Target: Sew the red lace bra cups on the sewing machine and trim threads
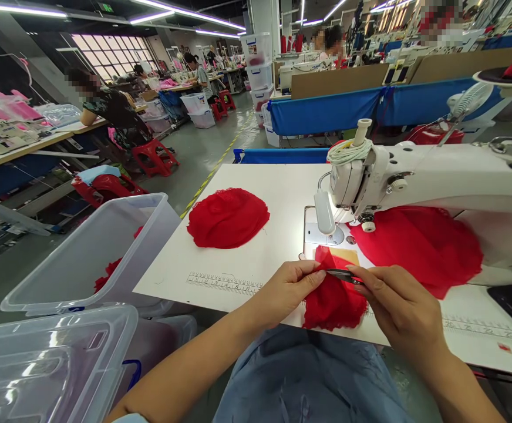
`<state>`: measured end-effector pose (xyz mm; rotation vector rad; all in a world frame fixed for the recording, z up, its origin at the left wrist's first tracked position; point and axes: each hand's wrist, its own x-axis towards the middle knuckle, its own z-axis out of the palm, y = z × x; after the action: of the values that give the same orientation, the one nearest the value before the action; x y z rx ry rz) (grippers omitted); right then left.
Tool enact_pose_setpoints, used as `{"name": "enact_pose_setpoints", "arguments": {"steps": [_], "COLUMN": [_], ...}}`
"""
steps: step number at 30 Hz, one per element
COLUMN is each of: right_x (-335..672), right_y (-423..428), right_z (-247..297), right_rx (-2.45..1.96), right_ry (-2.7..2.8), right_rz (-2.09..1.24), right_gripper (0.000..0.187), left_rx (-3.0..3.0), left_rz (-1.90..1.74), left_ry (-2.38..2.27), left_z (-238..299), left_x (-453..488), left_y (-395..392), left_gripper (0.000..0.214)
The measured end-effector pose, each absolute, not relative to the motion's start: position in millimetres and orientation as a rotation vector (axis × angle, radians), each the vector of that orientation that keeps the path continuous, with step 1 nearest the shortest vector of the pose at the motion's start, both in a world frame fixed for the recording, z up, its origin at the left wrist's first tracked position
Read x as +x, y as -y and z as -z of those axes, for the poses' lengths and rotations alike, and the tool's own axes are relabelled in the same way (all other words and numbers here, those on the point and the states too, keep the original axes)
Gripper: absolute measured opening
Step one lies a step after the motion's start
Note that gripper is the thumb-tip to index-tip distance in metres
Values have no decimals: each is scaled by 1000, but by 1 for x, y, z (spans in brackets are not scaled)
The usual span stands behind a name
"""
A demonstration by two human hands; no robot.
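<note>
My left hand (289,288) pinches the upper edge of a small red lace piece (333,302) that lies at the front edge of the white sewing table (256,258). My right hand (399,305) grips small metal thread snips (343,275), their tips at the cloth right beside my left fingertips. Just behind stands the white sewing machine (418,176), its needle area lit. A pile of red lace pieces (228,217) rests on the table to the left. A larger heap of red fabric (423,244) lies under the machine arm.
Clear plastic bins (93,252) stand at my left, one holding red pieces, with a lid (49,364) nearer me. A printed ruler (223,283) runs along the table front. Other people sit at worktables across the aisle, with red stools (152,157) beside them.
</note>
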<state>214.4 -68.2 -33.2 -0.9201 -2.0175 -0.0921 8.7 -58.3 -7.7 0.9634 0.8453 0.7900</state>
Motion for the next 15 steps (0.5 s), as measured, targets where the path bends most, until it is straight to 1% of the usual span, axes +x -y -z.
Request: {"name": "enact_pose_setpoints", "arguments": {"steps": [6,10,11,13,15], "right_x": [198,188,190,201,216], "right_y": [73,78,80,84,87], "right_z": [33,36,35,32,27], "right_rx": [-1047,-1122,-1149,-1079,-813], "right_ry": [1838,1692,1598,1497,1636], "right_rz": [-297,-347,-395,-652,-1046], "right_gripper": [22,7,7,22,41], "left_rx": [882,933,939,923,876], "left_rz": [-786,-800,-817,-829,-798], "left_ry": [-797,-822,-842,-853,-817], "left_z": [7,14,15,17,18], "left_x": [15,19,18,13,6], "left_y": [60,59,57,54,51], "left_gripper": [41,40,40,39,38]}}
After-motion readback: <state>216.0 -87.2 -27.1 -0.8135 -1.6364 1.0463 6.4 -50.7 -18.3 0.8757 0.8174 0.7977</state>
